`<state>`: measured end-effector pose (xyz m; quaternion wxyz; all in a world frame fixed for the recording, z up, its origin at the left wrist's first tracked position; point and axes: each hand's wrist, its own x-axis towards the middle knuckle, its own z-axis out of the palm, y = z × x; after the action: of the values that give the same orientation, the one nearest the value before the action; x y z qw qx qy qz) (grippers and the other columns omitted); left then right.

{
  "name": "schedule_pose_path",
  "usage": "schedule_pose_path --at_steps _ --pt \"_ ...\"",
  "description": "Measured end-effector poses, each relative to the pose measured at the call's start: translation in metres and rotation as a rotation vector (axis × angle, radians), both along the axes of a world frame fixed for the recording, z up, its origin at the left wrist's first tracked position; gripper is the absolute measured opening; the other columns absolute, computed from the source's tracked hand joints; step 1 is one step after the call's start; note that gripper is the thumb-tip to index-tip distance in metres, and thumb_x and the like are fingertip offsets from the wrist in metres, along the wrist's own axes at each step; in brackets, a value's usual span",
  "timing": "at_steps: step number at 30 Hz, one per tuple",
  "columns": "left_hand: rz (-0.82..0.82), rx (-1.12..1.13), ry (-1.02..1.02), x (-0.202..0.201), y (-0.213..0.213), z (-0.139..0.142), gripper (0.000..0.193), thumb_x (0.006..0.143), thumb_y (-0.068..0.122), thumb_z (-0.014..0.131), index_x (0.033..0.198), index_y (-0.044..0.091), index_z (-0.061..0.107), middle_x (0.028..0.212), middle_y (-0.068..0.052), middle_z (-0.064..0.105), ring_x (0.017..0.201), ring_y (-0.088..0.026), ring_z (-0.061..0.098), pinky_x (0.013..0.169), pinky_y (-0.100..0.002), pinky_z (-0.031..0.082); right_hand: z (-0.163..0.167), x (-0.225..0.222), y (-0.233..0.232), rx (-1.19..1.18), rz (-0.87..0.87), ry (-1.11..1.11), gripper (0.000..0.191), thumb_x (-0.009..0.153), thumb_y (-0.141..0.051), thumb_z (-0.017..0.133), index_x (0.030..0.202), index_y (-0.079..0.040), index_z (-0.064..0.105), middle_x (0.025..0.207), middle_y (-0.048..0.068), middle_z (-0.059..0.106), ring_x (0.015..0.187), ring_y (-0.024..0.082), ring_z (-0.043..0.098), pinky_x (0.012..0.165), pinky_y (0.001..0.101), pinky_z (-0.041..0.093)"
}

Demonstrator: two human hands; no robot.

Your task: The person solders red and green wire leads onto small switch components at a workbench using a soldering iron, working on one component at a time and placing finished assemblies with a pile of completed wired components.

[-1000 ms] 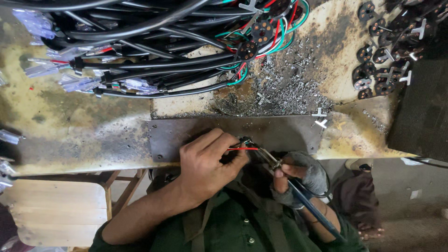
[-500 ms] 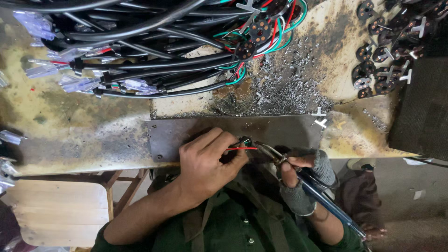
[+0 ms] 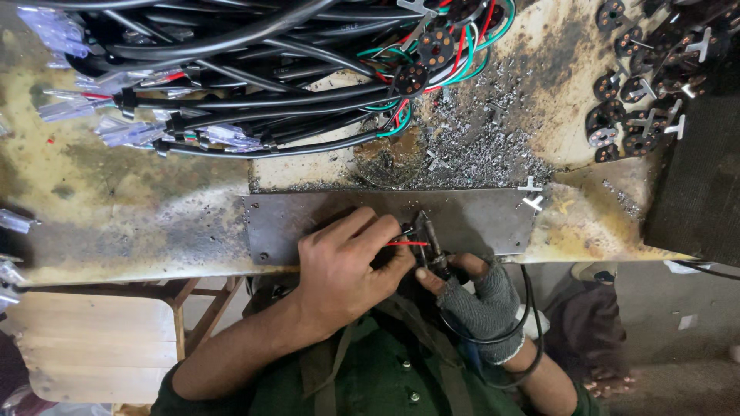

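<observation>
Where the two hands meet over the grey plate (image 3: 308, 219), a thin red wire (image 3: 407, 243) runs level between them, its far end meeting the tip of a slim metal iron (image 3: 428, 240) that slants up and away from the body. Dark wire ends show just beside the red one, too small to tell apart. That plate is fixed along the near edge of the desk (image 3: 154, 208), and the work sits close to that edge, about midway along the plate. Bare metal lies open to the left and right of the hands; beyond the plate's far edge lie silver scraps (image 3: 478, 150), and past them black cables (image 3: 254, 100) with red and green wires. Round black plugs (image 3: 640, 115) crowd the far right corner. The left hand (image 3: 347, 270) lies knuckles up, its grip closed, fingers curled over the wire. The right hand (image 3: 482, 304), in a grey fingerless glove, has its grip closed on the iron's lower end, thumb pressed alongside it, and a black cord (image 3: 530, 323) loops round the wrist
</observation>
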<state>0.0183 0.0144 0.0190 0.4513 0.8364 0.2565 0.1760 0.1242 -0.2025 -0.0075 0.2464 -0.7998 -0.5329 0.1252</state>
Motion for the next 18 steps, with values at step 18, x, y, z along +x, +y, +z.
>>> schedule_pose_path --at_steps 18 --pt "0.005 0.039 0.0 0.0 -0.001 -0.004 0.018 0.08 0.015 0.078 0.082 0.009 0.061 0.076 -0.007 0.057 0.064 -0.029 0.064 0.055 -0.041 0.051 0.014 0.033 0.007 -0.092 0.237 0.112 0.026 0.079 -0.012 0.076 0.103 -0.02 0.073 0.081 0.006 0.059 0.07 0.028 0.061 0.058 0.0408 0.047"
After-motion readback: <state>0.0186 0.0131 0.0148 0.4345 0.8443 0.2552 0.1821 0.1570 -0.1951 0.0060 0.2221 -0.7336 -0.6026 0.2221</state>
